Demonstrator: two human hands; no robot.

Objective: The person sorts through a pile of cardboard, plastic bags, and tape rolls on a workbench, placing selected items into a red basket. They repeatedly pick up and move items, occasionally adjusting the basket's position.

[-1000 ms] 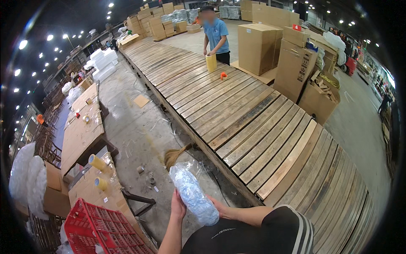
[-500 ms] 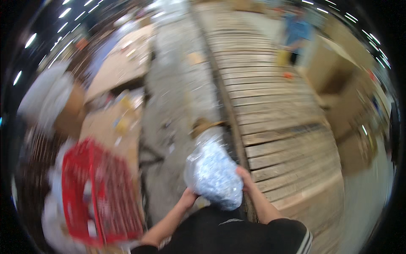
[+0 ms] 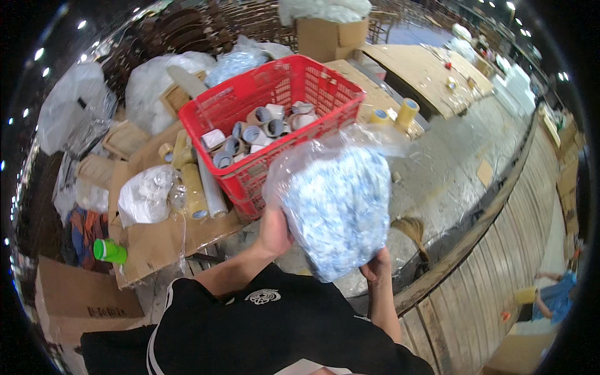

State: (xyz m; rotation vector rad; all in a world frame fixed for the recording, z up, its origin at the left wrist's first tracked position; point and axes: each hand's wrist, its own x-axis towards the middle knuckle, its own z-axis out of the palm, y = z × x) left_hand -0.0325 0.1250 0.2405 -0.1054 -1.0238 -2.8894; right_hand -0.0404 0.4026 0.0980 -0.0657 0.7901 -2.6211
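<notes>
A clear plastic bag (image 3: pixel 340 209) packed with blue-and-white patterned contents is held up in front of my chest; what the contents are cannot be made out. My left hand (image 3: pixel 276 232) grips its left side, with the fingers partly behind the plastic. At the lower right corner, my right hand (image 3: pixel 376 265) is closed on the bag. Loose plastic from its top end lies in front of the near right side of a red plastic crate (image 3: pixel 234 97). Inside the crate are several used tape rolls and cores (image 3: pixel 255 132).
Left of the crate, a cardboard-covered table (image 3: pixel 206 234) bears a white plastic bag (image 3: pixel 147 195) and a green cup (image 3: pixel 110 251). Yellow tape rolls (image 3: pixel 407 112) stand beyond the crate. A broom (image 3: pixel 412 231) lies by the slatted wooden platform (image 3: pixel 494 269); a person in blue (image 3: pixel 556 297) is far right.
My view has swung left toward the table, so the red crate now sits ahead of me. The bag is raised, still in both hands, and the person appears lower at the right.
</notes>
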